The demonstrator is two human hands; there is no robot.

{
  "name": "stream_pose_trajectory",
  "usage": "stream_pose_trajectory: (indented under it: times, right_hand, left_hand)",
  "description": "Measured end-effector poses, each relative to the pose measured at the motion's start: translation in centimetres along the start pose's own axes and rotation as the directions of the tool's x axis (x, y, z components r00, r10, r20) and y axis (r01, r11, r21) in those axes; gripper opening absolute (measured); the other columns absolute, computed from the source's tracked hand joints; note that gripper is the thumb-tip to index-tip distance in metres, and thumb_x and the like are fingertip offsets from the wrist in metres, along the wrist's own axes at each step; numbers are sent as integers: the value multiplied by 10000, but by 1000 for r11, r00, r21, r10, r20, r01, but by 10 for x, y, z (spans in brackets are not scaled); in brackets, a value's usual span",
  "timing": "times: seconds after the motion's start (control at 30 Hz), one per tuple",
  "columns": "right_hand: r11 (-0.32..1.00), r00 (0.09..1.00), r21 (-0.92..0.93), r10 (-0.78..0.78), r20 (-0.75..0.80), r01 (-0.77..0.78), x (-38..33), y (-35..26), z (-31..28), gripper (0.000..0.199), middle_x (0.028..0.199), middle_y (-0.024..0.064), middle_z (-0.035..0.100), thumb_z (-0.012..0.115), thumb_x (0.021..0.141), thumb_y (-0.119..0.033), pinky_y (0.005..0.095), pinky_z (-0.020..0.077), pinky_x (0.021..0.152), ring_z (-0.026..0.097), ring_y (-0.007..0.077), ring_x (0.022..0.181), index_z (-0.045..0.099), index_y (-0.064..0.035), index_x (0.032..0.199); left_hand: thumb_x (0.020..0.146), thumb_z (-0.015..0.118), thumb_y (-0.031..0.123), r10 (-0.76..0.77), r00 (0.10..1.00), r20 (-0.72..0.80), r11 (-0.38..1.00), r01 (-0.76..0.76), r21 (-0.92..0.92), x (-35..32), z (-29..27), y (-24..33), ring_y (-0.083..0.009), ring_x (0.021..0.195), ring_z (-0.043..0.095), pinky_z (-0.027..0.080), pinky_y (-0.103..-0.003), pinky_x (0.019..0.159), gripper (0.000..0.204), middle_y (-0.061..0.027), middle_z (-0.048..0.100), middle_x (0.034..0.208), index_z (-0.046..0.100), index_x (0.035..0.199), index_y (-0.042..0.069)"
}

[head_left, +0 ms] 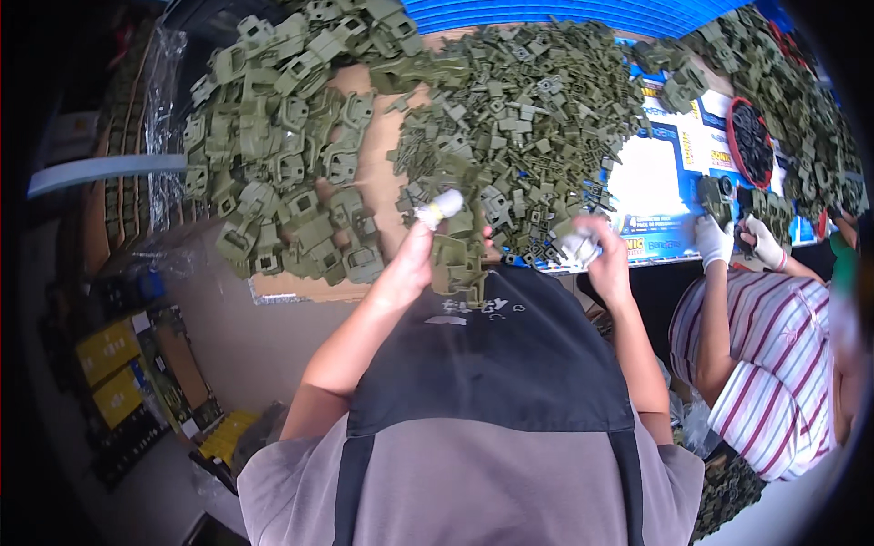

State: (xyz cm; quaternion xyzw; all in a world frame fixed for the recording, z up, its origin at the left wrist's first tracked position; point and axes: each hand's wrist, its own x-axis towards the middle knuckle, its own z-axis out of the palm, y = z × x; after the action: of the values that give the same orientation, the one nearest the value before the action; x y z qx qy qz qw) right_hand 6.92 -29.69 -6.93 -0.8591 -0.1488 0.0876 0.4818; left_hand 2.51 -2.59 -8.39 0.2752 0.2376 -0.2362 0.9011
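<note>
The olive plastic assembly (458, 259) sits at the near edge of the table (382, 136), right in front of your apron (492, 355), its long axis running near-to-far; your left hand (414, 259) touches its left side and grips it, the wrapped thumb (442, 207) raised above it; your right hand (596, 247) lies just to its right, curled around something small and pale, though blur hides exactly what it pinches; so the assembly lies between your two hands, with the left clearly the nearer.

Going down in size: the heap of large olive housings (282, 146) fills the far left of the table; the spread of small olive clips (519, 100) covers the middle, just beyond your right hand; a further pile of olive parts (792, 100) runs along the far right; a flat blue and white printed carton (665, 173) lies under the clips on the right, with yellow patches on its face; a round red-rimmed dish of black pieces (751, 141) rests upon it; a blue ribbed tray edge (583, 14) shows at the far side; yellow boxes (114, 369) sit on the floor at near left.

At your right a person in a striped shirt (774, 364) works with gloved hands (737, 241) on a dark part.
</note>
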Motion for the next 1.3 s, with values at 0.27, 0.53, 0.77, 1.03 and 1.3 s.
stream_pose_trajectory:
  times: [0.27, 0.53, 0.77, 1.03, 1.3]
  right_hand:
    - [935, 695, -9, -257, 672, 354, 20, -78, 7, 367, 846, 131, 598, 583, 651, 18, 414, 481, 691, 595, 319, 815, 597, -88, 1003]
    - [871, 615, -110, -243, 751, 479, 32, -103, 9, 287, 796, 157, 602, 517, 677, 39, 422, 501, 642, 616, 343, 730, 567, -44, 947]
    - [904, 610, -59, -236, 756, 424, 31, -93, 19, 352, 824, 147, 633, 563, 644, 46, 417, 501, 677, 615, 323, 757, 601, -66, 975]
    - [914, 570, 25, -274, 775, 405, 37, -97, 27, 309, 831, 192, 627, 498, 638, 77, 435, 503, 687, 613, 358, 746, 577, -34, 916]
    - [918, 515, 16, -237, 824, 397, 34, -82, 51, 423, 891, 190, 626, 508, 594, 91, 421, 502, 741, 603, 359, 819, 595, -55, 981]
  left_hand:
    - [890, 497, 362, -91, 993, -78, 996, 91, 0, -1, 9, -15, -239, 835, 636, 554, -385, 717, 383, -130, 618, 927, 510, 1109, 48]
    - [916, 478, 331, -57, 989, -140, 990, 74, 119, -4, 20, -8, -250, 797, 646, 572, -387, 665, 355, -134, 615, 930, 480, 1141, 57]
    - [927, 459, 320, -52, 991, -127, 991, 67, 118, 0, 20, -12, -241, 775, 650, 573, -381, 659, 349, -131, 615, 928, 476, 1157, 58]
    - [918, 475, 292, 3, 980, -200, 997, 11, 70, -12, 20, -11, -247, 752, 649, 578, -365, 631, 331, -132, 607, 910, 454, 1167, 75]
    - [907, 505, 228, 11, 971, -239, 996, 10, 86, -20, 8, -8, -210, 705, 625, 552, -327, 568, 360, -95, 557, 990, 362, 1224, 137]
